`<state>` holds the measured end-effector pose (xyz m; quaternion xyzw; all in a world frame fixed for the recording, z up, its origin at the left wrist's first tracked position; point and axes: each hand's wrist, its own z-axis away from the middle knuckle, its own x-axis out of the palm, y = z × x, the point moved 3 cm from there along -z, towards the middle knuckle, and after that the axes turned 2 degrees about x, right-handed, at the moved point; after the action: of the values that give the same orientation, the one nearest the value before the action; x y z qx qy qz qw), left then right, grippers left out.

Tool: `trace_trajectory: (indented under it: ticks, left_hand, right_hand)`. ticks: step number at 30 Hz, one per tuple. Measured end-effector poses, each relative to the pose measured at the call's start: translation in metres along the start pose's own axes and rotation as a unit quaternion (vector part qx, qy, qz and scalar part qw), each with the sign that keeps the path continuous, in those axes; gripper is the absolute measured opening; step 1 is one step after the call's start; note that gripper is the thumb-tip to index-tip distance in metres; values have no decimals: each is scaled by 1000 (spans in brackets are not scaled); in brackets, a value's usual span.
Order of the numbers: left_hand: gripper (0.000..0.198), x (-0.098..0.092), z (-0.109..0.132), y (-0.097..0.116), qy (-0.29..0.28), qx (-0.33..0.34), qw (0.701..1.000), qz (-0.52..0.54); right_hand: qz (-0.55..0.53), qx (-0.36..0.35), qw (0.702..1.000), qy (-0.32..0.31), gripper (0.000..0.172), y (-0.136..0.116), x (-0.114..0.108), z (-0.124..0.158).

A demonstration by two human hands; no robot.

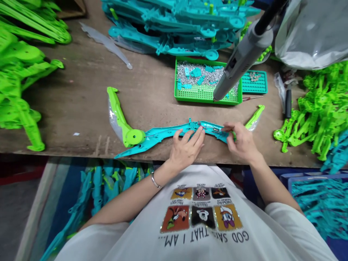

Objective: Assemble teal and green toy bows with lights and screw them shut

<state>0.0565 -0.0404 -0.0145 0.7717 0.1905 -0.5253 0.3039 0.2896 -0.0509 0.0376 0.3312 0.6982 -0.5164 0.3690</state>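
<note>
A turquoise plastic shell (160, 135), shaped like a toy bow, lies across the bench near its front edge. Its hollow side faces up, with thin wires and a small spring-like metal part (216, 129) inside. A lime green arm (134, 137) is fitted at its left end, and another green arm (255, 117) sticks out past the right end. My left hand (187, 146) rests on the middle of the shell, fingers stretched over its lower edge. At the right end my right hand (240, 141) is closed in a pinch; what its fingertips hold is hidden.
A green basket (208, 99) of screws and small turquoise pieces stands behind the shell, under a hanging grey electric screwdriver (239, 58). Turquoise shells (174, 29) are piled at the back. Green parts are heaped left (20, 76) and right (315, 112). A black-handled tool (288, 103) lies right.
</note>
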Motion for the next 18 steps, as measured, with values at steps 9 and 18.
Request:
trace_trajectory:
  ticks: [9,18]
  left_hand:
    - [56,-2,-4,2,12,-5,1000,-9]
    - [56,-3,-12,7,-22,-21,999,-16]
  right_hand:
    - [82,-142,986,-28,33,-16,22,5]
    - [99,-134,985,-46,34,-16,20,6]
